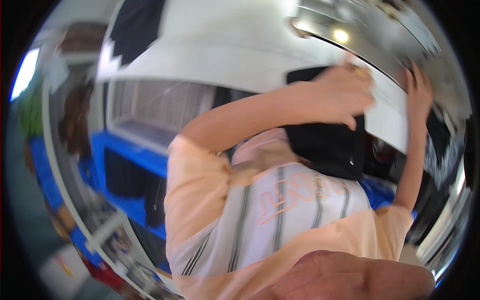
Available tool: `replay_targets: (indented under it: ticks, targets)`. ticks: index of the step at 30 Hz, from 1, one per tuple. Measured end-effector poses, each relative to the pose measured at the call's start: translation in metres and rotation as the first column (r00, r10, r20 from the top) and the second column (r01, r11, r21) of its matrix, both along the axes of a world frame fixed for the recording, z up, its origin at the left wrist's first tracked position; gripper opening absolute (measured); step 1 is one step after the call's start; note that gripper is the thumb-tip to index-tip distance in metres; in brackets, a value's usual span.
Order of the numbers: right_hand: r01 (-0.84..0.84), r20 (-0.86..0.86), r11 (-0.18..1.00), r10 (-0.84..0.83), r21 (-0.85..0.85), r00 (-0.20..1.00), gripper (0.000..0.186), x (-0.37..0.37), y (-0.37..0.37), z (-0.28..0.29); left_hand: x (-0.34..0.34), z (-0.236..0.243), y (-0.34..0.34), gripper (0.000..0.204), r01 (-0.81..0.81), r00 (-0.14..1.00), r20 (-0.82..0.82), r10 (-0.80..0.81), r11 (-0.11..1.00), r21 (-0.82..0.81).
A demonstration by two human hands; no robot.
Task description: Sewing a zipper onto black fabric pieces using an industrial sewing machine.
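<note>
My left hand (345, 92), with a gold ring, reaches over black fabric (322, 147) toward the edge of a sewing machine; it is slightly blurred, thumb spread and fingers loosely bent, with nothing visible held. The fabric hangs from the white table (225, 60) down by my striped shirt. My right hand (419, 85) is at the right side of the machine's metal bed (370, 47), fingers stretched and apart near its edge. The machine has a small lit lamp. What lies under my fingertips is unclear.
Dark fabric (132, 27) lies at the table's far left. A blue bin (100, 150) with dark pieces stands below left, beside a metal frame (47, 150). Black and grey cloth (435, 140) hangs at the right. A white-barred panel (155, 107) is under the table.
</note>
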State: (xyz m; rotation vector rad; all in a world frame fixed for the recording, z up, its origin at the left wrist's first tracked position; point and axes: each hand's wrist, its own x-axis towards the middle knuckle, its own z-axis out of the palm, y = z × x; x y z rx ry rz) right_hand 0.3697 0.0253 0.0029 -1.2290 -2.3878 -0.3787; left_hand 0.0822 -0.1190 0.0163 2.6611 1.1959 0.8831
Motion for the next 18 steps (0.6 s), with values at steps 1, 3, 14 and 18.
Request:
replay_targets:
  ticks: [1,3,14,18]
  targets:
    - [-0.004,-0.002,1.0,0.004,-0.012,1.0,0.028,0.008,0.005,-0.004,0.005,-0.007,0.004,0.033,0.124,0.992,0.011,-0.125,0.988,0.087]
    - [-0.023,0.015,1.0,0.023,0.005,1.0,0.031,0.022,0.018,-0.015,-0.017,-0.01,-0.016,0.028,0.176,0.984,-0.004,-0.177,0.973,0.153]
    - [-0.08,-0.002,0.995,0.08,-0.055,0.997,0.033,0.052,0.06,-0.035,-0.245,0.052,-0.452,0.025,-0.638,-0.258,0.484,0.836,0.228,-0.735]
    - [-0.09,0.078,0.995,0.093,-0.034,0.993,0.033,0.057,0.08,-0.044,-0.27,0.006,-0.566,0.019,-0.478,-0.43,0.159,0.889,-0.075,-0.875]
